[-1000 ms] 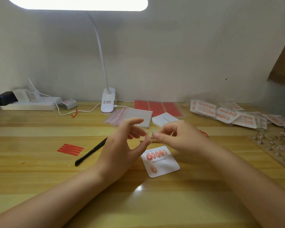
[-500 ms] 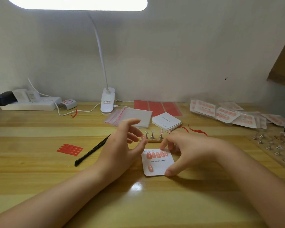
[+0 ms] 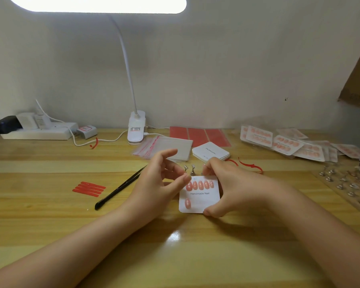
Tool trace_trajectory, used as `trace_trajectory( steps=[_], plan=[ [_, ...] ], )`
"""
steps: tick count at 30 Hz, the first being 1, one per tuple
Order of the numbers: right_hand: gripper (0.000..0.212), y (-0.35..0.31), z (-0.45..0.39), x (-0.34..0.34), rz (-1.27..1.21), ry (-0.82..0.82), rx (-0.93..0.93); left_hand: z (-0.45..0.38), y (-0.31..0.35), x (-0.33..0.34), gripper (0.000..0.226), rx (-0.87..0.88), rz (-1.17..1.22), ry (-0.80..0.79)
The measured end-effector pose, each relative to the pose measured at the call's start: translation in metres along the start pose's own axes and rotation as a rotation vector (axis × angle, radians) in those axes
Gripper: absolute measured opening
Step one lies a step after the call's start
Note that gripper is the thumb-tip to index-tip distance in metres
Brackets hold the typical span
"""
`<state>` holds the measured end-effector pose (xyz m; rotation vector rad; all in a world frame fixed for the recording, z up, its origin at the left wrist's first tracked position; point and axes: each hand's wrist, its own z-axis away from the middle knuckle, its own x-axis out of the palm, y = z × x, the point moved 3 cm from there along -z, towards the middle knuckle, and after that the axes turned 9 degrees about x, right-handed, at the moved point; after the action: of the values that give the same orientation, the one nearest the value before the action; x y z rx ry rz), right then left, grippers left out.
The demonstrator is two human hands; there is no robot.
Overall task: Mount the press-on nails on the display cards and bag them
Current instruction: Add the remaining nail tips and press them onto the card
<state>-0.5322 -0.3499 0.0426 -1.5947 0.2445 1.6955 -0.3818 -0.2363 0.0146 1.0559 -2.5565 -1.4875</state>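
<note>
A white display card [image 3: 203, 199] printed "Handmade Nail" lies on the wooden table, with a row of pink press-on nails [image 3: 200, 185] along its top and one more nail [image 3: 187, 203] lower left. My right hand [image 3: 233, 186] holds the card by its right side, thumb at the bottom right corner and fingers curled over the top edge. My left hand [image 3: 160, 183] hovers at the card's left with fingers loosely curled; its thumb tip is at the top left corner. Small metal nail stands [image 3: 192, 170] show between the two hands.
Black tweezers [image 3: 119, 188] and red strips [image 3: 88, 188] lie to the left. Behind are clear bags [image 3: 170, 147], a blank card stack [image 3: 211, 151], red sheets [image 3: 197, 135] and a lamp base [image 3: 136, 127]. Bagged cards [image 3: 283, 142] and a board of stands [image 3: 345, 183] sit right.
My right hand left the nail stands and came down onto the card, taking its right side. The card has turned a little and shifted left. My left hand stayed nearly in place.
</note>
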Motion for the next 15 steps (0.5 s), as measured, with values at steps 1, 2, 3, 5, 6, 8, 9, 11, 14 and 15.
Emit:
trace_trajectory(
  steps=[1, 2, 3, 5, 6, 8, 9, 11, 14, 15],
  plan=[
    [0.073, -0.002, 0.001, -0.001, 0.010, 0.030, -0.020, 0.000, 0.000, 0.000, 0.056, -0.004, 0.011, 0.001],
    [0.075, -0.004, 0.002, -0.001, 0.021, 0.052, -0.041, 0.000, -0.001, -0.001, 0.055, -0.013, 0.027, 0.001],
    [0.076, -0.007, 0.004, -0.001, 0.035, 0.071, -0.063, -0.001, -0.001, 0.000, 0.055, -0.023, 0.047, 0.002],
    [0.078, -0.011, 0.005, -0.001, 0.069, 0.111, -0.099, -0.001, -0.002, 0.000, 0.053, -0.034, 0.091, 0.006],
    [0.080, -0.012, 0.005, -0.001, 0.083, 0.138, -0.109, -0.001, -0.001, 0.000, 0.051, -0.028, 0.108, 0.012],
    [0.087, -0.014, 0.004, -0.003, 0.091, 0.201, -0.130, -0.002, 0.001, -0.002, 0.050, 0.002, 0.119, 0.031],
    [0.093, -0.015, 0.004, -0.004, 0.073, 0.220, -0.139, -0.003, 0.002, -0.004, 0.049, 0.018, 0.122, 0.045],
    [0.109, -0.017, 0.004, -0.006, -0.079, 0.208, -0.136, -0.006, 0.008, -0.010, 0.049, 0.045, 0.158, 0.095],
    [0.119, -0.021, 0.006, -0.010, -0.506, 0.169, -0.056, -0.014, 0.020, -0.021, 0.048, 0.082, 0.255, 0.191],
    [0.111, -0.021, 0.005, -0.011, -0.650, 0.142, -0.022, -0.017, 0.024, -0.025, 0.048, 0.093, 0.277, 0.208]
  ],
)
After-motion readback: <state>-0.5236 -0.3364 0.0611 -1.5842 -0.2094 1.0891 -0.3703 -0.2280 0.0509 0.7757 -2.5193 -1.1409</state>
